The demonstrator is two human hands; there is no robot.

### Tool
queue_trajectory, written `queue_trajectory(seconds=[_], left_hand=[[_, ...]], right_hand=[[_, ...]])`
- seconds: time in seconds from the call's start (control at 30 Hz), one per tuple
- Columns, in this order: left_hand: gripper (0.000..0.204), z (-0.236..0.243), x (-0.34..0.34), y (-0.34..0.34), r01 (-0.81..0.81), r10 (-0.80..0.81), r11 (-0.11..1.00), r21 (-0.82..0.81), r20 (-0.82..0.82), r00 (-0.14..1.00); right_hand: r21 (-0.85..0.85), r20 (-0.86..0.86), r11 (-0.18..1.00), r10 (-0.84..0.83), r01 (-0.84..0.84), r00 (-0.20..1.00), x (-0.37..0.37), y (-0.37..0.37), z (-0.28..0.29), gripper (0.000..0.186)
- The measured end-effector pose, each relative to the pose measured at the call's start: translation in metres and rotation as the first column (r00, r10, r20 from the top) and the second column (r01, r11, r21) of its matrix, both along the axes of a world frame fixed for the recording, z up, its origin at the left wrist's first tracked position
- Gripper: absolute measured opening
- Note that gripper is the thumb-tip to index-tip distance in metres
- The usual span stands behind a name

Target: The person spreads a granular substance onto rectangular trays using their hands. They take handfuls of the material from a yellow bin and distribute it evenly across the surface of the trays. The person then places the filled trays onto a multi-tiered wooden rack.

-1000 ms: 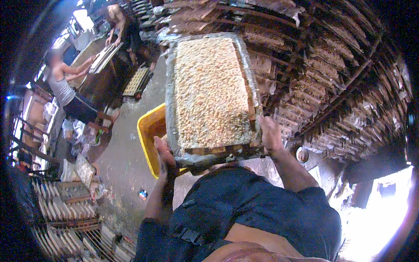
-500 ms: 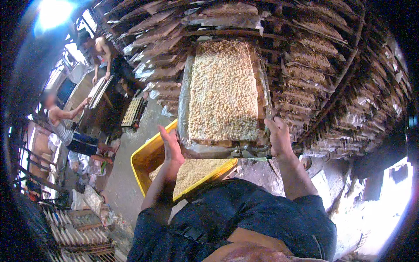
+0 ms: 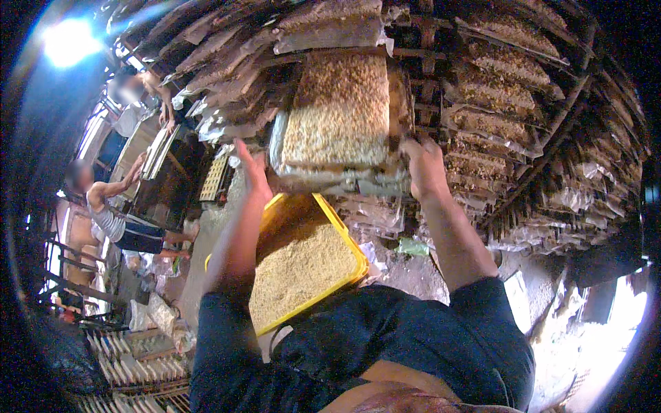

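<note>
A shallow tray (image 3: 401,100) spread with a layer of pale beans (image 3: 337,113) is held up between two bare hands, in front of the far racks (image 3: 428,51) and beyond the near body. The tray's near edge is draped with clear plastic sheeting (image 3: 279,141). Its left near corner is flanked by the left hand (image 3: 253,175), one digit of which is extended away from the body; its right near corner is met by the right hand (image 3: 425,168), the digits of which are bent at the rim. Both hands are blurred and partly hidden, so whether the remaining fingers are spread or pressed together beneath the tray cannot be told. Below the tray, nearer the body, a yellow crate (image 3: 354,256) is filled with pale granular material (image 3: 296,268). The right side is lined with similar loaded trays (image 3: 489,96), set in tiers. At far left, light-coloured boards (image 3: 160,148) are handled by two co-workers (image 3: 109,213). Slatted frames (image 3: 127,361) are stacked at near left.
</note>
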State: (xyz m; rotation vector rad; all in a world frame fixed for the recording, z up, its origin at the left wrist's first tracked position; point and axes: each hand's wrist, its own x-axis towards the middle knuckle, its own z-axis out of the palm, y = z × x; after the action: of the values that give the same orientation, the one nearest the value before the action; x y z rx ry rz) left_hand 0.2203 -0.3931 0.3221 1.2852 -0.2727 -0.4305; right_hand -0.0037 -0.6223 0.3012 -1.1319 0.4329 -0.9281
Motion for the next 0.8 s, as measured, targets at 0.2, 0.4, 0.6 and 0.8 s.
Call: queue_trajectory(seconds=[0.2,0.4,0.6,0.8], left_hand=[[0.131,-0.014,0.052,-0.038,0.01,-0.01,0.995,0.095,-0.003,1.0],[0.126,-0.033,0.087,-0.069,-0.083,0.078,0.996,0.037,0.125,0.989],[0.101,-0.038,0.162,-0.106,-0.111,0.109,0.992,0.064,0.036,0.993],[0.127,0.001,0.159,-0.144,0.136,-0.149,0.987,0.09,0.168,0.974]], right_hand=[[0.032,0.129,0.999,-0.014,0.009,0.992,0.051,-0.032,-0.015,0.014],[-0.208,0.194,0.963,-0.132,0.172,0.972,0.141,-0.128,-0.094,0.035],[-0.298,0.156,0.938,-0.134,0.176,0.979,0.179,-0.164,-0.088,0.029],[-0.256,0.154,0.954,-0.119,0.156,0.981,0.165,-0.167,-0.037,0.024]])
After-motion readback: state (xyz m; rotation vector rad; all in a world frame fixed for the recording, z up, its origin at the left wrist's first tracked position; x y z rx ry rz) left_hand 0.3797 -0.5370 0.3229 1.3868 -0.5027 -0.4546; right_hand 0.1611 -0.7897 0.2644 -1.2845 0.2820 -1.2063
